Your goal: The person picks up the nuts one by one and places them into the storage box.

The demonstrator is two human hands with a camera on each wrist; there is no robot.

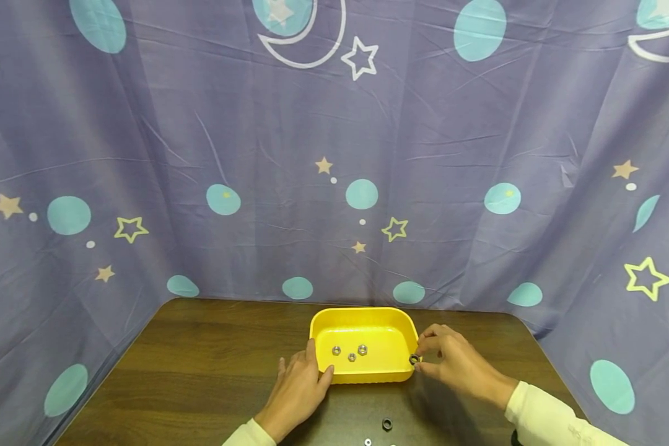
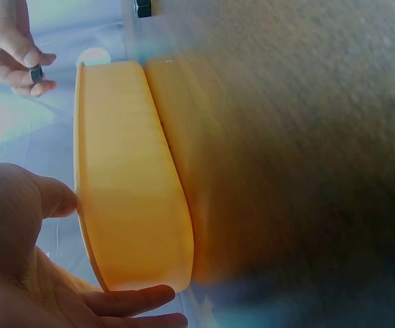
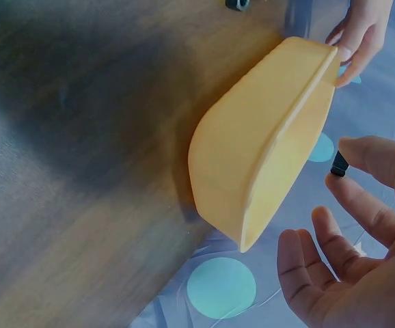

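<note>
A yellow plastic bin [image 1: 368,376] stands on the table with several silver nuts [image 1: 352,357] lying inside. At its front left corner, my left hand [image 1: 298,387] rests with fairly straight fingers, the thumb touching the rim in the left wrist view and fingers along the end wall [image 2: 129,171]. My right hand [image 1: 451,359] pinches a black nut [image 3: 339,164] between thumb and index finger, at the bin's right rim in the head view. The other fingers of that hand are loosely bent. Another black nut [image 1: 387,424] lies on the table in front of the bin.
A small silver nut or washer [image 1: 368,442] lies at the near edge of the head view, with another piece partly cut off beside it. The brown wooden table [image 1: 212,359] backs onto a purple curtain [image 1: 290,248] with stars and dots.
</note>
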